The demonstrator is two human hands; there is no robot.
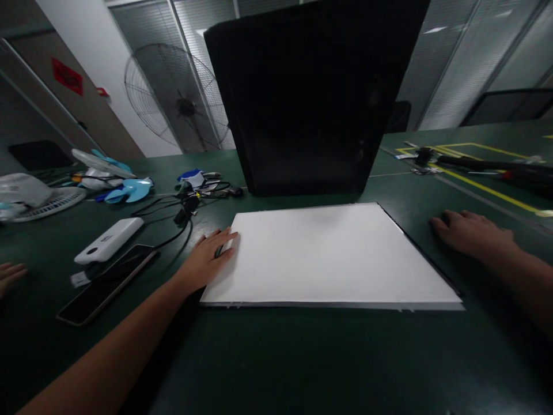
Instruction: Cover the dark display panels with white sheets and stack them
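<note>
A white rectangular panel (319,256), thin and flat with a dark strip along its right edge, lies on the green table in front of me. My left hand (208,257) rests at the panel's left edge. Its fingers are spread, and the fingertips touch the white surface. To the right of the panel, and apart from it, my right hand (473,231) lies palm down on the table with the thumb away from the other fingers. Behind the panel stands a large black board-like object (309,104), tilted back; what supports it is hidden.
Left of me are a phone (108,285) with a cable, a white oblong device (109,240), tangled cables (185,207) and fan parts with blue blades (129,190). Another person's hand (11,276) shows at the left edge. Dark tools (475,164) lie far right by yellow tape.
</note>
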